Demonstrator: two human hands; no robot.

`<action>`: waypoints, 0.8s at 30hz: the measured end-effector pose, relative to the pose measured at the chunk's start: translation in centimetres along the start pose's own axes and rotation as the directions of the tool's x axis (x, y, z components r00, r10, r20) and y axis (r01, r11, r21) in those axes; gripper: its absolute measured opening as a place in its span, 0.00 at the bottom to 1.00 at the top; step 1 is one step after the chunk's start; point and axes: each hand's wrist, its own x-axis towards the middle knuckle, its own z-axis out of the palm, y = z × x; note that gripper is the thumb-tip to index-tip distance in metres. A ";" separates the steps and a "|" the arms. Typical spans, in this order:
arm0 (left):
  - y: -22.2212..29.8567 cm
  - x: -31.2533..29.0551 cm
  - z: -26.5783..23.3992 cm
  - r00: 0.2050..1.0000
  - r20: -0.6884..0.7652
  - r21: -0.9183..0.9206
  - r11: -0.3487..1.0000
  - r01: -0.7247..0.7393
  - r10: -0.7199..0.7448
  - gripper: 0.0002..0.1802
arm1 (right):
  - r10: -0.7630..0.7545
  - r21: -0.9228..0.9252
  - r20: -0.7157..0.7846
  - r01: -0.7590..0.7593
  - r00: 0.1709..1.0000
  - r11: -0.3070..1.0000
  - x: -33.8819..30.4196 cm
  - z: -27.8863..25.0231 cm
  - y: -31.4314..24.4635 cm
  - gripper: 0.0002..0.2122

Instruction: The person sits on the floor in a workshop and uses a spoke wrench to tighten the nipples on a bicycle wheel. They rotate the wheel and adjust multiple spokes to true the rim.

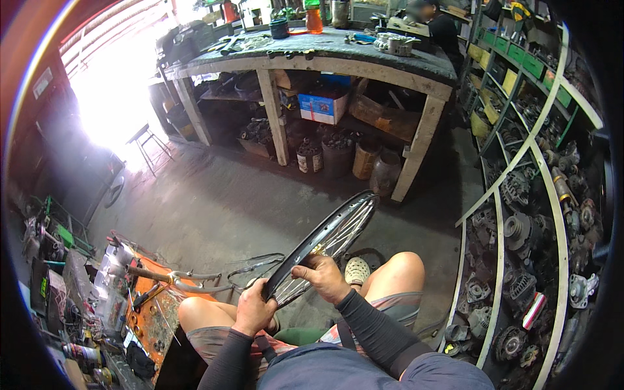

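Observation:
A spoked bicycle wheel (pixel 313 236) with a black rim stands tilted in front of me, slanting away to the upper right. At its near end my left hand (pixel 253 311) is closed round the rim. My right hand (pixel 323 278) is closed on the wheel a little farther along, the thumb pressed against the rim; its other fingers are partly hidden behind. Beyond the right hand shows a gold-coloured hub (pixel 318 249) among the spokes. Thin black strips (pixel 257 261) lie in loops on the floor, left of the wheel.
An orange, stained board (pixel 170 320) with a metal bicycle fork (pixel 172 279) and tools is at my left. Ahead stands a long workbench (pixel 364 64), bins and boxes beneath. Shelves of metal parts (pixel 517 227) line the right. A stool (pixel 148 146) stands far left; a person (pixel 443 29) is behind the bench.

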 end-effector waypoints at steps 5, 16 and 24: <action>0.8 0.3 1.7 0.982 -0.145 0.106 0.988 -0.108 0.123 0.21 | -0.079 -0.126 0.020 0.081 0.997 0.989 -0.6 -0.3 1.1 0.13; -1.7 0.5 1.1 0.994 -0.108 0.004 1.000 -0.030 0.030 0.11 | 0.005 -0.107 0.173 0.013 0.985 0.994 -1.5 1.7 3.7 0.18; -0.1 -0.1 0.0 0.987 -0.118 -0.077 0.990 -0.115 0.106 0.26 | 0.077 -0.463 0.328 0.090 0.942 0.882 -1.7 2.6 2.1 0.21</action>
